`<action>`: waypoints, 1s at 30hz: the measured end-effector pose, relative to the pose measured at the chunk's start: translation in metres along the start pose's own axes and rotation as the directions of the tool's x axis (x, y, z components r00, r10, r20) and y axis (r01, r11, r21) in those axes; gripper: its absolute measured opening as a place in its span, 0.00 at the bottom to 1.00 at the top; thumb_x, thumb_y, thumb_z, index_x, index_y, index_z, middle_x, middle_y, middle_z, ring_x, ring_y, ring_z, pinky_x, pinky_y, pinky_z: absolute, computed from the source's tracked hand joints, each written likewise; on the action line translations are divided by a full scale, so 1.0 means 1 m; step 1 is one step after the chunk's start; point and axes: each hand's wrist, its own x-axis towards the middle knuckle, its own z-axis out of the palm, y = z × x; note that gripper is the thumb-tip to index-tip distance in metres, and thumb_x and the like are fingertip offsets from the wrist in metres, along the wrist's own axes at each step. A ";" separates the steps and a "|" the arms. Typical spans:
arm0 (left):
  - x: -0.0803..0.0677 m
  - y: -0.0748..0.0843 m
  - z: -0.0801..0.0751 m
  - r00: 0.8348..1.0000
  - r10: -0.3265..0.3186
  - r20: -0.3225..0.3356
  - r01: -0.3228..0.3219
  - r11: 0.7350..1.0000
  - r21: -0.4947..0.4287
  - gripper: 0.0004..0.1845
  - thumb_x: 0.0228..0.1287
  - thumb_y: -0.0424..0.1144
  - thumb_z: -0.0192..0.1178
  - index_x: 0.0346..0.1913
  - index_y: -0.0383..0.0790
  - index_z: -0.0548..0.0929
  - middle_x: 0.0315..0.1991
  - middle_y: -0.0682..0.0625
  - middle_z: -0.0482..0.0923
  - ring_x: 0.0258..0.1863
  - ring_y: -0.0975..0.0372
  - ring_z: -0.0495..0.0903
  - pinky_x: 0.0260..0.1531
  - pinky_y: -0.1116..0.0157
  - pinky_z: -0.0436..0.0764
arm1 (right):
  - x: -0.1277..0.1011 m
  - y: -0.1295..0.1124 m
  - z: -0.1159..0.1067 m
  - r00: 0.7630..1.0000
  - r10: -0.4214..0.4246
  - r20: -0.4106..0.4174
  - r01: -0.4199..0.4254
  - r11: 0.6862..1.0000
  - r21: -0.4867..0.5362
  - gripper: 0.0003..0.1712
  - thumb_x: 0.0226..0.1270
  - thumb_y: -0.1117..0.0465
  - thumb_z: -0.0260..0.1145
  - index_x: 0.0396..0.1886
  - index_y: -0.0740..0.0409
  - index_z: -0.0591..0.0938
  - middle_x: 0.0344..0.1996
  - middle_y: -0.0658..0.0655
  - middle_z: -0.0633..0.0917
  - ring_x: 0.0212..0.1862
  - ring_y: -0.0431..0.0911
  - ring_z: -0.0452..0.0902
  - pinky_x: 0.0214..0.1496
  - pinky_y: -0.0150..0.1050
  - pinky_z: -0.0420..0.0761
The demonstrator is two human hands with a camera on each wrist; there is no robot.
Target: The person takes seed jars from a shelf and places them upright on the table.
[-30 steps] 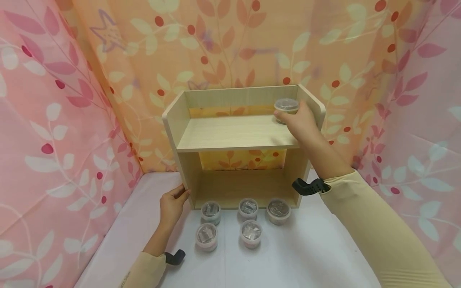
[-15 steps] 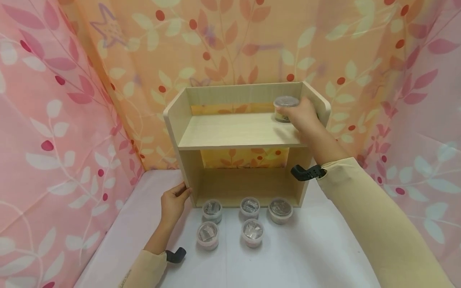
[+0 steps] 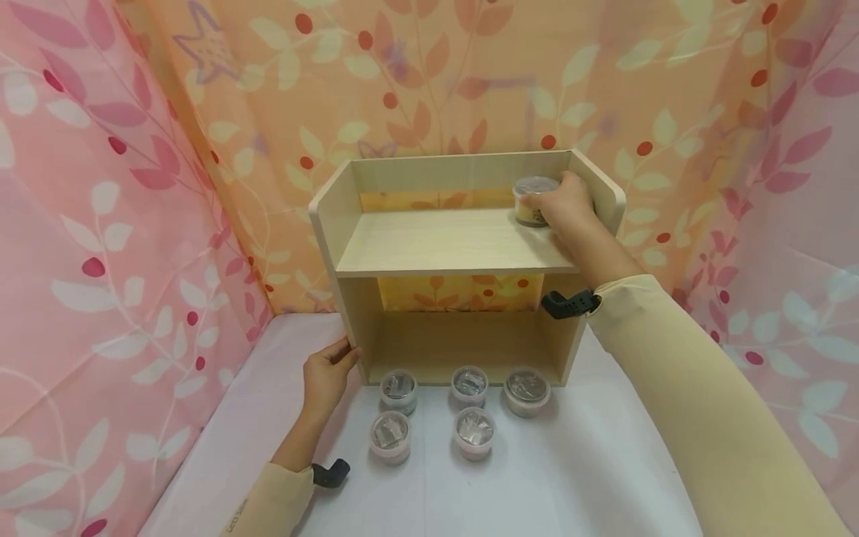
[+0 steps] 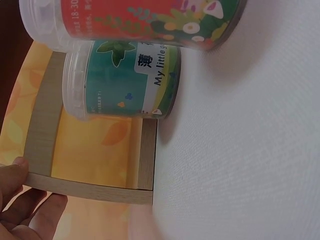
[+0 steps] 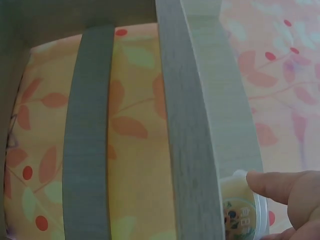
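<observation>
My right hand (image 3: 573, 209) grips a small round plastic jar (image 3: 533, 192) with a clear lid at the right end of the shelf unit's upper board. In the right wrist view, the thumb (image 5: 272, 184) presses on the lid's rim, and the jar's yellow label (image 5: 237, 202) shows beside the board edge. My left hand (image 3: 326, 380) pinches the lower front edge of the left side panel of the pale wooden shelf unit (image 3: 436, 250). Up close in the left wrist view, the thumb and fingers (image 4: 47, 215) lie on either side of that panel.
Several lidded jars stand on the white tablecloth (image 3: 557, 485) before the unit, including a teal-labelled jar (image 4: 117, 80), a red-labelled jar (image 4: 145, 20) and a wider jar (image 3: 526, 391). Patterned curtains (image 3: 443, 82) enclose the back and sides. The lower compartment (image 3: 463, 343) opens toward me.
The jar in my right hand has settled lower and upright by the upper board's right end. My left hand keeps its place on the panel, while the head view shifts slightly.
</observation>
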 end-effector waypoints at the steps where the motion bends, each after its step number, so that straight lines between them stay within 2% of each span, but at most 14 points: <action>1: 0.000 0.001 0.000 1.000 0.001 0.001 -0.001 1.000 0.001 0.17 0.63 0.35 0.73 0.54 0.34 0.88 0.48 0.40 0.88 0.48 0.54 0.88 0.40 0.80 0.82 | 0.001 0.000 -0.001 1.000 -0.008 -0.001 0.008 1.000 -0.020 0.57 0.69 0.50 0.71 0.84 0.58 0.45 0.81 0.60 0.58 0.79 0.51 0.54 0.82 0.42 0.55; 5: 0.001 0.003 0.001 1.000 0.009 0.003 -0.009 1.000 0.008 0.17 0.62 0.34 0.73 0.54 0.34 0.88 0.48 0.40 0.88 0.47 0.54 0.88 0.40 0.79 0.82 | 0.006 0.001 -0.004 0.999 -0.033 -0.002 0.033 0.997 -0.075 0.59 0.67 0.45 0.72 0.83 0.61 0.48 0.79 0.62 0.61 0.78 0.53 0.57 0.81 0.44 0.57; 9: 0.002 0.005 0.001 1.000 0.010 -0.003 -0.010 1.000 0.023 0.17 0.62 0.33 0.73 0.54 0.33 0.88 0.48 0.40 0.88 0.46 0.57 0.89 0.40 0.79 0.83 | 0.010 0.001 -0.002 0.999 -0.050 -0.008 0.049 0.996 -0.080 0.59 0.64 0.43 0.74 0.83 0.61 0.51 0.77 0.62 0.64 0.75 0.54 0.61 0.79 0.45 0.61; 18: 0.000 0.005 0.000 1.000 -0.001 -0.004 0.001 1.000 0.019 0.17 0.62 0.35 0.74 0.54 0.35 0.88 0.47 0.43 0.89 0.43 0.68 0.87 0.40 0.78 0.83 | 0.006 0.005 0.003 0.997 -0.064 -0.031 0.065 0.997 0.029 0.58 0.62 0.44 0.76 0.82 0.59 0.55 0.78 0.60 0.63 0.76 0.51 0.61 0.79 0.43 0.63; 21: 0.000 0.004 0.000 1.000 0.002 -0.011 -0.002 0.999 0.036 0.17 0.62 0.36 0.74 0.53 0.36 0.89 0.47 0.44 0.89 0.43 0.66 0.88 0.39 0.79 0.83 | 0.002 0.004 0.002 0.997 -0.073 -0.036 0.075 0.996 0.053 0.59 0.61 0.44 0.77 0.82 0.59 0.56 0.78 0.59 0.64 0.76 0.49 0.61 0.79 0.41 0.63; 26: -0.001 0.002 -0.001 1.000 0.010 -0.008 -0.009 0.999 0.040 0.17 0.62 0.36 0.74 0.53 0.36 0.89 0.47 0.44 0.89 0.47 0.56 0.88 0.40 0.80 0.82 | -0.009 0.001 0.000 0.994 -0.106 -0.022 0.107 0.991 0.083 0.59 0.59 0.44 0.79 0.81 0.58 0.57 0.77 0.59 0.65 0.74 0.48 0.62 0.78 0.39 0.64; 30: -0.002 0.002 -0.001 1.000 0.000 -0.001 0.000 0.999 0.045 0.18 0.63 0.37 0.73 0.54 0.36 0.88 0.47 0.44 0.89 0.48 0.55 0.88 0.39 0.81 0.82 | -0.020 -0.001 -0.002 0.990 -0.144 -0.002 0.144 0.984 0.105 0.58 0.58 0.44 0.79 0.81 0.58 0.59 0.76 0.59 0.66 0.73 0.48 0.64 0.77 0.40 0.65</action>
